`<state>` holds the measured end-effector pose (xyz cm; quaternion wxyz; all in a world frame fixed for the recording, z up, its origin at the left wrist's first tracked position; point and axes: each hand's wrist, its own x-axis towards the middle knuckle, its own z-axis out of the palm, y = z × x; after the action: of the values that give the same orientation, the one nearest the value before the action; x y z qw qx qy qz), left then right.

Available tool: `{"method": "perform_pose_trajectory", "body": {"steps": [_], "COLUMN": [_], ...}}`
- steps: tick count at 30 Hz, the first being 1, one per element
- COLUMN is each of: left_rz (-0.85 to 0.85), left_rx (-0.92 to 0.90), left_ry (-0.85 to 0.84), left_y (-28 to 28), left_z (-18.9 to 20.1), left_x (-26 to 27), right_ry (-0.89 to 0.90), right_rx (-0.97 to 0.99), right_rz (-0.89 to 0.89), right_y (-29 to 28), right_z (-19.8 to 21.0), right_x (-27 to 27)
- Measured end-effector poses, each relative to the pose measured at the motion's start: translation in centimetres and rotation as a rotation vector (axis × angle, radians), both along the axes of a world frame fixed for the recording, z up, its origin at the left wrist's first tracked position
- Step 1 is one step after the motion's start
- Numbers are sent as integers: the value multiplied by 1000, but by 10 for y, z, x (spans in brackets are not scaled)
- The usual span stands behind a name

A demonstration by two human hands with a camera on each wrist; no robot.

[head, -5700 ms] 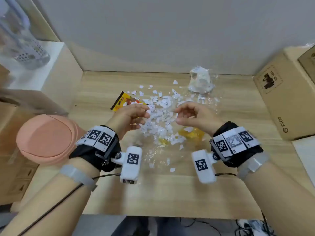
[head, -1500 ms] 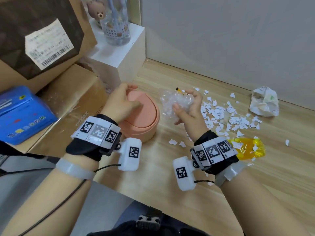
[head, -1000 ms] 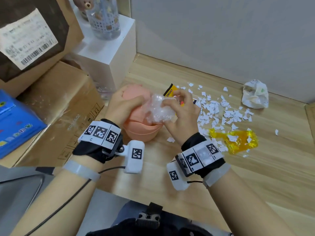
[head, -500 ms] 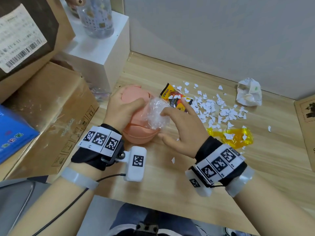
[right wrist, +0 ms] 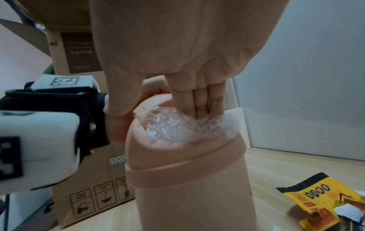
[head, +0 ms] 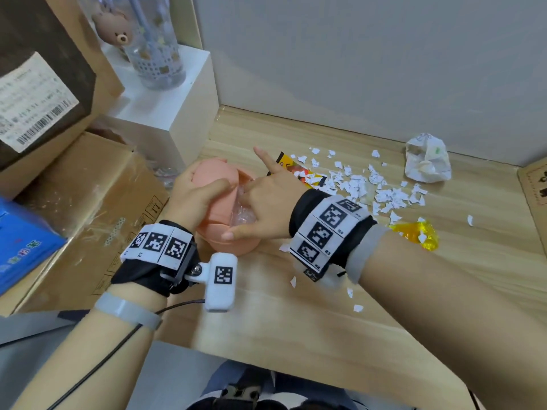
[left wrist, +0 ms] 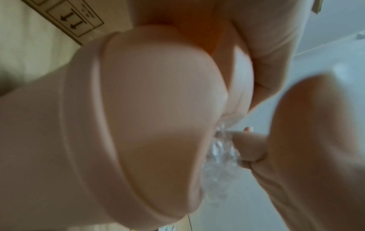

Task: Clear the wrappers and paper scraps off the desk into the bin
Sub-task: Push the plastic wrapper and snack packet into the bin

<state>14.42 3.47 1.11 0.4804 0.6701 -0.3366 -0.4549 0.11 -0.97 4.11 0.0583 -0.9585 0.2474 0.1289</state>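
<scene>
A pale wooden desk [head: 296, 335] set into a corner, under soft, even light.

Beyond your right hand [head: 266, 208] a plain grey wall [head: 355, 54] runs along the desk's far edge. Just past your left hand [head: 189, 202] stands a white block [head: 165, 113] carrying a clear patterned tumbler [head: 157, 54] with a bear figure. Left of that hand, cardboard boxes [head: 88, 202] are stacked, the upper one dark brown with a barcode label [head: 32, 105], and a blue pack [head: 20, 247] lies on the lower. Far to your right hand's right, another cardboard box [head: 535, 187] cuts the frame's edge.
</scene>
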Motion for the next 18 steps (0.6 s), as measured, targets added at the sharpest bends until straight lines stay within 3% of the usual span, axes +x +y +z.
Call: {"method": "perform_pose_trajectory", "body": {"steps": [5, 8, 13, 18], "left_rz": [5, 39, 102, 128], "left_rx": [30, 10, -12, -28], "left_ry": [-62, -69, -77, -74], "left_y": [-1, -2, -3, -6], "left_z": [2, 2, 1, 2], "left_x": [-7, -6, -8, -13], "right_ry": [166, 112, -171, 132], "right_rx": [41, 113, 95, 33], "right_rz": [41, 18, 51, 184], "right_y": [8, 1, -14, -15], "right_z": [-37, -42, -29, -32], "right_x": [1, 2, -18, -11]}}
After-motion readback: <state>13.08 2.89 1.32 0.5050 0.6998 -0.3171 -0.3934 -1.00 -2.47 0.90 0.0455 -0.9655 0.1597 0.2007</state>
